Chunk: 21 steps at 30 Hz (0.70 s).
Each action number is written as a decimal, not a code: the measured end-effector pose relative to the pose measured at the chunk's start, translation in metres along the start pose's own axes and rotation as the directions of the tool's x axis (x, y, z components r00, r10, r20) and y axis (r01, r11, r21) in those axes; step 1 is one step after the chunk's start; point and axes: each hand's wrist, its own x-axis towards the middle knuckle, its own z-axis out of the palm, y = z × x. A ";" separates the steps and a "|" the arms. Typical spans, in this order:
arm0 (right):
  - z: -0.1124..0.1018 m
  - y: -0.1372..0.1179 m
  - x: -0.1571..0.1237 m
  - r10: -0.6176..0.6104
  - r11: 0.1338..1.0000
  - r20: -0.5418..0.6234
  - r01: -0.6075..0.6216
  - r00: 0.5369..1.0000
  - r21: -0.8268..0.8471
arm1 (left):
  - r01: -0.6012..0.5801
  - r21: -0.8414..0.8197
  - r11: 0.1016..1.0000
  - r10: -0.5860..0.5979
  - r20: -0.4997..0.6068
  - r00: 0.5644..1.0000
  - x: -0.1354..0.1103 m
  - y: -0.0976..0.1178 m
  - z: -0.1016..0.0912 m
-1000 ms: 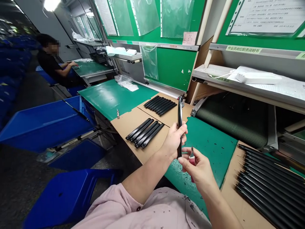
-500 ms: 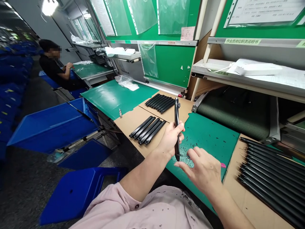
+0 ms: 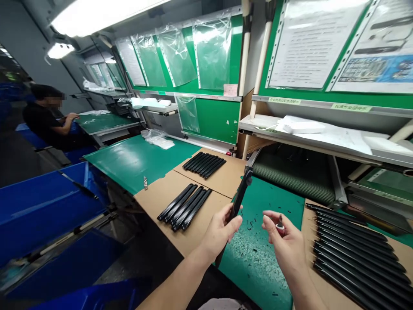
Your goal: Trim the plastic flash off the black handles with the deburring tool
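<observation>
My left hand (image 3: 221,230) is closed around a long, narrow black plastic part (image 3: 240,193), holding it tilted over the green mat. A small bracket-like bit sticks out near its upper end. To the right, apart from the part, my right hand (image 3: 287,239) has its fingers curled round a small knife (image 3: 280,224); a dark pointed tip and a bit of red and white show, the rest is hidden in the palm. Similar black parts lie in rows on cardboard, in a near left group (image 3: 183,206), a far group (image 3: 204,165) and a right-hand stack (image 3: 355,254).
Black trimmings and pale scuffs mark the green mat (image 3: 254,262). A small pointed tool (image 3: 145,183) lies at the cardboard's left edge. Behind stands a ribbed conveyor (image 3: 290,176) under a shelf (image 3: 274,129). A person in black (image 3: 48,120) sits at a table on the far left.
My right hand has drawn away from the part's lower end and turned, so the knife now shows. The part leans more to the right. My view has tipped upward and shifted right.
</observation>
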 end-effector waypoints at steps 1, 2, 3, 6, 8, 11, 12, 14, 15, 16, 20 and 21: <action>-0.003 -0.005 0.008 0.009 0.998 -0.024 -0.008 1.000 0.055 | 0.011 0.029 1.000 -0.012 0.031 0.999 -0.003 -0.002 0.001; -0.006 -0.010 0.015 0.001 0.995 -0.040 0.003 0.999 0.100 | 0.011 0.059 0.998 -0.014 0.059 0.998 -0.005 -0.003 0.002; -0.008 -0.015 0.021 -0.013 0.991 -0.042 0.018 0.999 0.135 | -0.001 0.091 0.996 -0.007 0.086 0.996 -0.008 -0.004 0.004; -0.014 -0.030 0.038 -0.056 0.978 0.049 0.045 0.997 0.203 | -0.075 0.198 0.977 0.040 0.174 0.984 -0.012 -0.001 0.009; -0.018 -0.034 0.048 -0.076 0.964 0.072 0.055 0.995 0.261 | -0.115 0.257 0.959 0.065 0.194 0.979 -0.012 0.004 0.007; -0.027 -0.029 0.063 -0.063 0.909 -0.068 0.085 0.996 0.408 | -0.114 0.279 0.954 0.081 0.127 0.989 -0.008 0.012 -0.009; -0.030 -0.026 0.067 -0.039 0.889 -0.114 0.087 0.993 0.450 | -0.111 0.267 0.957 0.088 0.096 0.992 -0.007 0.013 -0.016; -0.034 -0.017 0.075 0.006 0.857 -0.148 0.071 0.989 0.511 | -0.135 0.218 0.966 0.131 0.034 0.991 -0.004 0.013 -0.027; -0.034 -0.013 0.079 0.026 0.848 -0.151 0.058 0.988 0.527 | -0.163 0.176 0.971 0.163 0.013 0.987 -0.003 0.012 -0.031; -0.034 -0.008 0.082 0.046 0.844 -0.152 0.043 0.987 0.535 | -0.194 0.117 0.974 0.195 0.004 0.981 -0.002 0.011 -0.033; -0.030 0.009 0.096 0.137 0.844 -0.135 -0.045 0.981 0.534 | -0.271 -0.235 0.933 0.301 0.103 0.948 0.009 0.003 -0.027; -0.029 0.012 0.099 0.158 0.845 -0.105 -0.079 0.982 0.528 | -0.259 -0.321 0.911 0.313 0.130 0.941 0.013 0.001 -0.024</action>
